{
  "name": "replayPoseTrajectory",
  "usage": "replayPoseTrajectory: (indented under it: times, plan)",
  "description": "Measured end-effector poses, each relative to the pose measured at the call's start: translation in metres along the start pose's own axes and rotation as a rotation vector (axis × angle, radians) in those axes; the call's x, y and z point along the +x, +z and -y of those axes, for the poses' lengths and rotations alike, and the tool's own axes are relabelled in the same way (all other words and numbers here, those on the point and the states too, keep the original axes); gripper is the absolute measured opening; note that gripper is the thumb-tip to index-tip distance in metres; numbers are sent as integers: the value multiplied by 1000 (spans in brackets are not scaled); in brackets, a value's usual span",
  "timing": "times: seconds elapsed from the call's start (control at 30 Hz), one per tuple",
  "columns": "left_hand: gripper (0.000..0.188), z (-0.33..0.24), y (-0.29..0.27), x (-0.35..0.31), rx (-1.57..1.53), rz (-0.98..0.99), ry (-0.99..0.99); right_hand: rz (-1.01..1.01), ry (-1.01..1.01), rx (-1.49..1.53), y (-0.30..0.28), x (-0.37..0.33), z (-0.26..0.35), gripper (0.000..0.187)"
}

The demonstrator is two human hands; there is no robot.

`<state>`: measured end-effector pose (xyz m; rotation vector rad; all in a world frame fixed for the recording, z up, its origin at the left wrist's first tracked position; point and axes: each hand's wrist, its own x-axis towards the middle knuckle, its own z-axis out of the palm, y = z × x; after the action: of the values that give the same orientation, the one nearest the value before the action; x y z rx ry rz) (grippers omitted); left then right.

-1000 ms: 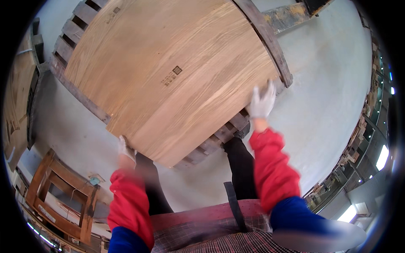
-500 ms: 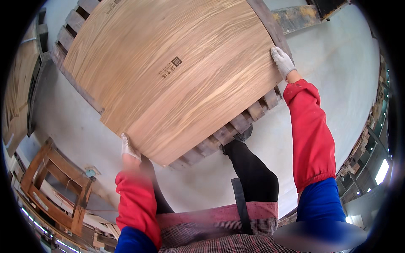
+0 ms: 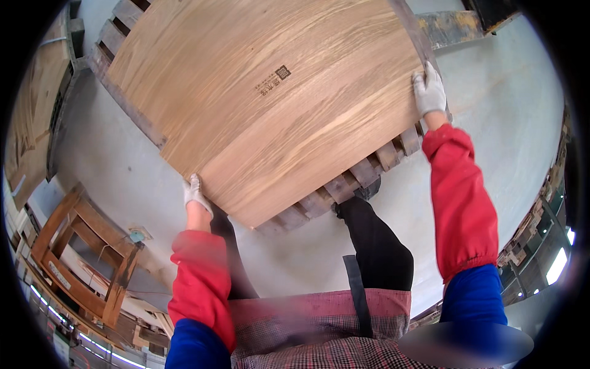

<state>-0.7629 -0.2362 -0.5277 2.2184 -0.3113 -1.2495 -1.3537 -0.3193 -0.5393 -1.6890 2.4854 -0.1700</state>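
Note:
A broad wooden panel [image 3: 276, 111] with striped light-brown grain and a small dark printed mark lies in front of me on a slatted wooden pallet [image 3: 342, 186]. My left hand [image 3: 196, 195], in a pale glove, is closed on the panel's edge by its near left corner, with the thumb showing at the rim. At the right edge, my gloved right hand [image 3: 430, 93] grips the panel, its thumb over the top face and its fingers along the side. The undersides of both grips are hidden. Whether more panels lie beneath, I cannot tell.
Pale floor [image 3: 491, 123] surrounds the pallet. A brown wooden frame [image 3: 86, 258] stands at the lower left, and more boards [image 3: 31, 117] sit at the far left. A worn, paint-marked beam [image 3: 452, 29] extends beyond the right edge. My leg [image 3: 375, 246] is close to the pallet.
Panel and pallet appear slightly farther right and higher in view. My right hand has turned, its fingers now pointing away along the panel's side. My left hand keeps its place near the corner.

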Motion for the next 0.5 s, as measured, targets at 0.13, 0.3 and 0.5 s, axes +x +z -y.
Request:
replayPoseTrajectory:
  times: [0.13, 0.3, 0.5]
  plan:
    - [72, -67, 17, 23, 866, -244, 898, -177, 314, 235, -29, -100, 64, 60]
    - [64, -155, 66, 40, 1215, 454, 604, 458, 1412, 1676, 1, -248, 190, 55]
    - [60, -164, 88, 40, 1373, 505, 515, 411, 1443, 1391, 53, -288, 222, 44]
